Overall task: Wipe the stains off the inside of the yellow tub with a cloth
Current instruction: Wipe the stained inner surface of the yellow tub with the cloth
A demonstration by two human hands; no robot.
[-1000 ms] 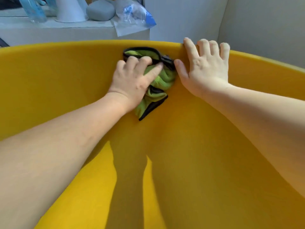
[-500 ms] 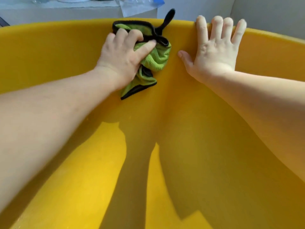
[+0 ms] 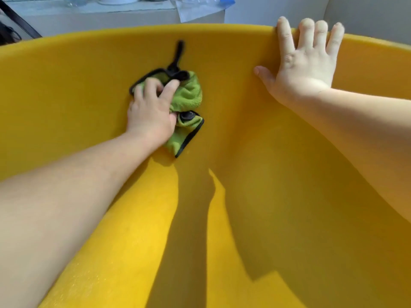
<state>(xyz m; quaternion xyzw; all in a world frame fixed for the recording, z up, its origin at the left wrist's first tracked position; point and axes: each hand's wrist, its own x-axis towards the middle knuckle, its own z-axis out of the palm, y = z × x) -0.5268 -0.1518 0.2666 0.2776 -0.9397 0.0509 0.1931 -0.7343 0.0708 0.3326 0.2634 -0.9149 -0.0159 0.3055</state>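
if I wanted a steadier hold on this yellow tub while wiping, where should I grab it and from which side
Probably the top rim of the yellow tub, from inside and above. It is the only thin edge; the walls are broad and smooth. The right hand already hooks fingers over it while the left hand presses the cloth.

No legible text, label, brand or number anywhere in view.

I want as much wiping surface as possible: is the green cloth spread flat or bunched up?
Bunched up. The green cloth sits crumpled in folds under the left hand against the yellow tub wall, black edging doubled over.
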